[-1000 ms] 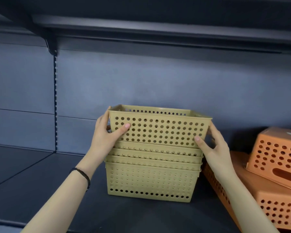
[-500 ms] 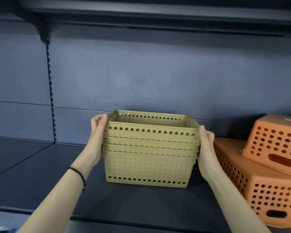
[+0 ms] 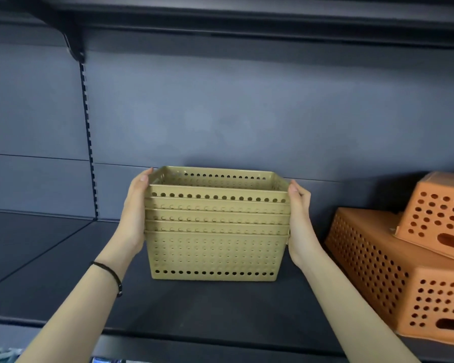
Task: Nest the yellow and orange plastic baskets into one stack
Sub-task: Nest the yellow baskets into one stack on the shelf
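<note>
A stack of several nested yellow perforated baskets [image 3: 215, 247] stands upright on the dark shelf [image 3: 63, 271], mid-frame. My left hand [image 3: 134, 213] lies flat against the stack's left side, fingers straight and reaching up to the top rim. My right hand [image 3: 299, 218] presses the right side the same way, thumb near the top rim. To the right, a large orange basket [image 3: 372, 268] lies upside down, and a smaller orange basket [image 3: 440, 213] rests tilted, upside down, on top of it.
The shelf's grey back panel [image 3: 247, 113] rises close behind the baskets, and an upper shelf [image 3: 247, 19] overhangs. A slotted upright [image 3: 88, 132] runs down at the left. Bare shelf surface lies left of the yellow stack.
The top yellow basket has dropped fully into the stack. Both hands slid from gripping its raised walls to lying flat against the stack's sides.
</note>
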The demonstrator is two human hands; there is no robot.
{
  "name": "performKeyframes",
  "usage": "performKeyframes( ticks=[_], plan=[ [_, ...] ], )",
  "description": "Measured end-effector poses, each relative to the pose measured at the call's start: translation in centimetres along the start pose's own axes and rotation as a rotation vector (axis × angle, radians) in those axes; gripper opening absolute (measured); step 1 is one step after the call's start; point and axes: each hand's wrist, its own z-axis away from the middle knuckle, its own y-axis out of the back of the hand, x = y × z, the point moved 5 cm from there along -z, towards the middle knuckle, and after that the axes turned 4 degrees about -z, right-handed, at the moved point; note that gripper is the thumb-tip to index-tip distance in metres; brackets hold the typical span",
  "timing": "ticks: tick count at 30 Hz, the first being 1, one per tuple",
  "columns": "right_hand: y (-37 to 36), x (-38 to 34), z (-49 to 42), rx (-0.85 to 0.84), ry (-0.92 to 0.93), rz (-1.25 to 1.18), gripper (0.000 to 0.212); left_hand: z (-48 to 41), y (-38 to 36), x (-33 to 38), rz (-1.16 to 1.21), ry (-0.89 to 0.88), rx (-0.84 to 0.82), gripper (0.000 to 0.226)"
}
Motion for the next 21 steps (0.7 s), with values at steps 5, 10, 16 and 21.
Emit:
performKeyframes(
  ticks=[5, 10, 16, 21],
  plan=[
    [-5.5, 1.5, 0.5, -0.069, -0.06, 0.029, 0.04, -1.1, 5.6, 0.3, -0.033, 0.064, 0.105, 0.042],
    [-11.2, 3.1, 0.9, -0.118, -0.069, 0.058, 0.045, -2.5, 11.0, 0.9, -0.117, 0.132, 0.195, 0.049],
    [-15.7, 4.2, 0.2, -0.156, -0.123, 0.078, 0.047, -5.2, 14.0, 0.2, -0.012, 0.357, 0.178, 0.06],
    [-16.8, 5.4, -1.3, -0.152, -0.163, 0.046, 0.042, -6.5, 14.0, -0.2, 0.045, 0.404, 0.162, 0.059]
  ],
)
